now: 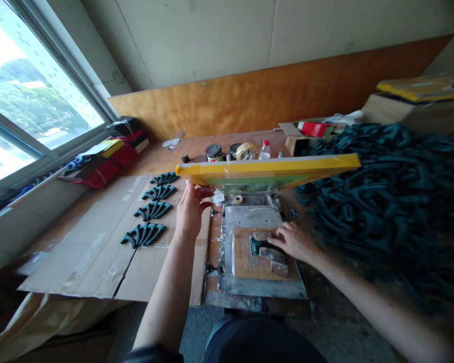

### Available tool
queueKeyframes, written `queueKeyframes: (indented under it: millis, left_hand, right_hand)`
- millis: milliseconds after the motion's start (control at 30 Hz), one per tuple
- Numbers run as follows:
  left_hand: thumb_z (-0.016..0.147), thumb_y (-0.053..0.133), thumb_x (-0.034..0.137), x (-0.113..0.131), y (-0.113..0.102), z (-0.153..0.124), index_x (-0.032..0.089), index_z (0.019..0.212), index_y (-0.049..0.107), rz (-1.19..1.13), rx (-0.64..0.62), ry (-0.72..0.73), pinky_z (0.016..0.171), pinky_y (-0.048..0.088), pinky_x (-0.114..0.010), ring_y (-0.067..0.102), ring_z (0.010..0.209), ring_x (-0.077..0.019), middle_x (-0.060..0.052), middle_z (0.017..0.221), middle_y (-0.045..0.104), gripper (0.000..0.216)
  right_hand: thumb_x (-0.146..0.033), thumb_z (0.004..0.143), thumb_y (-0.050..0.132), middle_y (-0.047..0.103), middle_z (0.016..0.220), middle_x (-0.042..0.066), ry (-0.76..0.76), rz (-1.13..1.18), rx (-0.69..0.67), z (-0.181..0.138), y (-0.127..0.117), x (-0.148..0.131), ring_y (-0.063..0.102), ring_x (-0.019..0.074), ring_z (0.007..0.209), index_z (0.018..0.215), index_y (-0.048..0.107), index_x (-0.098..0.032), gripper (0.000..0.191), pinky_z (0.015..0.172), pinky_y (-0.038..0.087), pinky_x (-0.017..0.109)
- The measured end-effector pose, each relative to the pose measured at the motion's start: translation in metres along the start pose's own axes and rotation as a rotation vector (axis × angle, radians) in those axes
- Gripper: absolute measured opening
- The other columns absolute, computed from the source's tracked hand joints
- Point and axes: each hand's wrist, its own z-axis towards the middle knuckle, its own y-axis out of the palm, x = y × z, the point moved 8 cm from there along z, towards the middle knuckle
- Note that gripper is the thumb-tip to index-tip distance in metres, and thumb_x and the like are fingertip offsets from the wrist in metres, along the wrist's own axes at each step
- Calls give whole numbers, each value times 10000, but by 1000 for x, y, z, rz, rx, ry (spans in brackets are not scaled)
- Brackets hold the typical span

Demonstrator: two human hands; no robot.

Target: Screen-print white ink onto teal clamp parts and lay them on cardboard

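My left hand is at the lower left corner of a raised, yellow-taped screen-printing frame. Its upper fingers meet the frame's edge, while the others curl below. On the wooden jig board, my right hand grips the right end of a dark green curved plastic handle. Grey blocks on the board sit around that handle. Beneath the board is a grey metal plate. Left of my left hand, several similar handles lie in fanned rows on flattened cardboard.
A large heap of dark green parts covers the bench's right side. Behind the frame stand dark-lidded jars, a tape roll and a red-capped bottle. Boxes line the window side; a carton stands at the back right.
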Motion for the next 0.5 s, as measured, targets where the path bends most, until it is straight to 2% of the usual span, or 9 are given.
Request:
queueKeyframes:
  millis: [67, 133, 167, 233, 300, 367, 400, 433, 500]
  left_hand:
    - [856, 470, 595, -13, -3, -15, 182, 986, 593, 2, 78, 27, 548, 452, -190, 625, 689, -111, -34, 817, 665, 451]
    - [807, 525, 627, -58, -3, -49, 168, 1000, 602, 50, 86, -127, 516, 441, -201, 620, 636, -122, -42, 772, 669, 503]
    - [769, 549, 658, -91, 2, -72, 143, 958, 621, 98, 29, -299, 485, 429, -211, 615, 598, -139, -59, 719, 667, 554]
    - [700, 580, 712, -164, 15, -133, 132, 1046, 632, 178, -205, -745, 488, 460, -266, 668, 698, -224, -140, 857, 711, 677]
    - [713, 528, 741, -201, 13, -168, 170, 1074, 632, 91, -206, -849, 565, 496, -289, 675, 849, -245, -146, 1003, 705, 684]
    - [706, 520, 740, -218, -9, -172, 191, 980, 639, 66, -91, -845, 568, 478, -275, 670, 817, -223, -113, 953, 709, 625]
    - [695, 520, 740, -220, -29, -164, 193, 915, 630, 122, -29, -819, 538, 455, -266, 662, 736, -207, -94, 870, 709, 600]
    - [680, 516, 746, -218, -55, -152, 195, 858, 613, 235, 28, -779, 503, 427, -263, 640, 643, -193, -72, 778, 696, 587]
    - [676, 431, 792, -202, -111, -119, 198, 772, 582, 574, 77, -627, 462, 395, -276, 581, 511, -185, -40, 625, 646, 620]
  right_hand:
    - [-420, 905, 514, 624, 900, 97, -10, -65, -53, -10, 21, -20, 583, 243, 905, 793, 591, -182, 274, 733, 451, 337]
    - [-311, 926, 491, 635, 876, 103, 56, -67, -96, -16, 29, -35, 600, 237, 867, 858, 572, -169, 177, 708, 447, 326]
    - [-276, 937, 465, 637, 844, 96, 102, -43, -99, -19, 29, -44, 606, 228, 826, 878, 561, -169, 155, 689, 445, 318]
    - [-256, 948, 434, 634, 826, 87, 142, 21, -43, -26, 20, -70, 603, 223, 795, 904, 543, -180, 140, 685, 447, 320]
    - [-254, 936, 452, 629, 872, 81, 42, 88, 42, -32, 8, -104, 587, 226, 839, 921, 538, -195, 105, 735, 458, 337]
    - [-242, 918, 478, 619, 896, 56, -148, 161, 68, -37, -3, -128, 564, 216, 873, 911, 547, -211, 76, 789, 463, 345]
    - [-217, 915, 468, 614, 897, 44, -209, 185, 75, -38, -10, -125, 554, 206, 882, 905, 558, -218, 90, 803, 464, 341]
    - [-175, 913, 442, 611, 904, 41, -215, 185, 100, -38, -20, -108, 546, 202, 897, 909, 573, -223, 139, 811, 465, 338]
    - [-84, 885, 373, 606, 956, 66, -60, 100, 217, -36, -48, -34, 529, 220, 949, 968, 607, -222, 283, 824, 467, 353]
